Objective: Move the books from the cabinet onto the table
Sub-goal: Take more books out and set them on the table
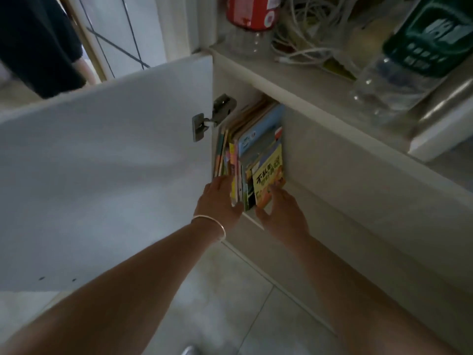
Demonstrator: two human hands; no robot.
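Several thin, colourful books [256,147] stand upright in the open cabinet [332,160], just behind its opening. A yellow and orange book [268,175] is the outermost on the right. My left hand [217,201], with a bracelet at the wrist, presses flat against the left side of the stack. On the right side, my right hand [281,213] has its fingers on the yellow book's lower edge. Both hands clamp the stack between them. The books' bottoms are hidden behind my hands.
The white cabinet door [102,162] is swung open to the left, its hinge [212,116] beside the books. On the cabinet top stand plastic bottles [250,19], a tangle of white cables [314,34] and a metal container [445,114]. Tiled floor [230,303] lies below.
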